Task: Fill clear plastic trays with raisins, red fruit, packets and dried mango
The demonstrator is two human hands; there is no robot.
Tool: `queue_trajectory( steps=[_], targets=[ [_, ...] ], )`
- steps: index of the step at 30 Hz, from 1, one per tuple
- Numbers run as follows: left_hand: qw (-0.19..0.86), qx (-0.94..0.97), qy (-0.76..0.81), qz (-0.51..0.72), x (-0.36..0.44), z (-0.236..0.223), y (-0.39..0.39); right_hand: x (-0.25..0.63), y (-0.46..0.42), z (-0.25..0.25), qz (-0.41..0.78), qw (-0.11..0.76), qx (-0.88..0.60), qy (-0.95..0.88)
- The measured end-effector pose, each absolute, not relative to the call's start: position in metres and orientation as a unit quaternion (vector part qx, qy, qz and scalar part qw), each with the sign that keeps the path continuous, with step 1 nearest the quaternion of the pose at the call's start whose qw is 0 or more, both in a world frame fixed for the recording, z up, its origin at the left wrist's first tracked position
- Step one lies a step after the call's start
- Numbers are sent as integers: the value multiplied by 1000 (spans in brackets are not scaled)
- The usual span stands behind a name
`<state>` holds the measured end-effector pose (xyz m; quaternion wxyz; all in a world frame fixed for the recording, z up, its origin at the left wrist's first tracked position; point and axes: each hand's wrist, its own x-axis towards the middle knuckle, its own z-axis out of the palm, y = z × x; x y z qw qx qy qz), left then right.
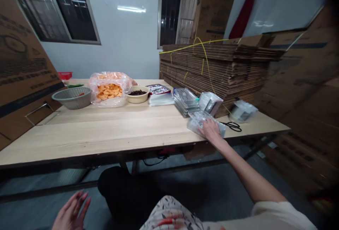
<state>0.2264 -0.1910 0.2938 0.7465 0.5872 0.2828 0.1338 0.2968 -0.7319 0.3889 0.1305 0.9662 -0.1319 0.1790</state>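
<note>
My right hand [211,130] reaches to the right part of the table, its fingers curled over a clear plastic pack [194,121] near the front edge. The pack is blurred, and what is inside cannot be made out. Just behind it lies a stack of flat clear plastic cases [185,100], with a clear-wrapped box [210,102] beside them. Black-handled scissors [233,127] lie to the right of the hand, their blades partly hidden. My left hand [71,213] hangs low at the bottom left, off the table, with its fingers apart and nothing in them.
Along the back of the table [106,131] stand a grey basket [72,98], a plastic bag of orange pieces [109,90], a cream bowl [137,97] of dark pieces and clear sheets [161,99]. Flattened cartons [206,67] with yellow straps are piled behind. A roll-like wrapped item [243,110] sits right.
</note>
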Motion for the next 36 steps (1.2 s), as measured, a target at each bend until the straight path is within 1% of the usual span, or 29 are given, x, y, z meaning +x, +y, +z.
queue_trajectory(
  steps=[3,5,8,13,15,17,18,19,21,22,24,25,26,28,31,36],
  targets=[
    [777,585,227,47,237,298,-224,295,-742,385,161,122,973,-115],
    [763,615,199,-15,238,303,-239,296,-740,381,178,126,971,-98],
    [745,639,176,-77,237,303,-250,300,-736,376,192,137,968,-92],
    [742,639,179,-98,243,295,-264,294,-737,378,216,140,961,-96],
    [742,641,165,-107,248,299,-279,287,-729,387,259,114,956,-78],
    [741,648,125,-122,255,310,-302,282,-706,401,323,38,945,-34],
    [745,649,95,-125,261,317,-315,280,-690,408,353,-24,935,-1],
    [754,642,64,-125,269,325,-329,280,-670,414,373,-104,921,37],
    [785,614,12,-79,291,340,-354,284,-624,423,362,-296,879,93],
    [796,602,-12,-56,303,346,-363,287,-600,425,325,-405,848,105],
    [828,560,-34,-13,327,355,-369,298,-556,423,196,-616,755,109],
    [842,538,-31,14,336,358,-367,304,-538,421,125,-696,700,101],
    [850,525,-13,44,344,360,-362,311,-523,418,58,-754,648,91],
    [849,517,47,92,353,361,-348,326,-503,412,-50,-810,579,79],
    [836,524,132,100,359,357,-330,350,-491,408,-160,-824,536,90],
    [830,519,181,92,369,349,-326,383,-486,402,-251,-839,479,68]
  ],
)
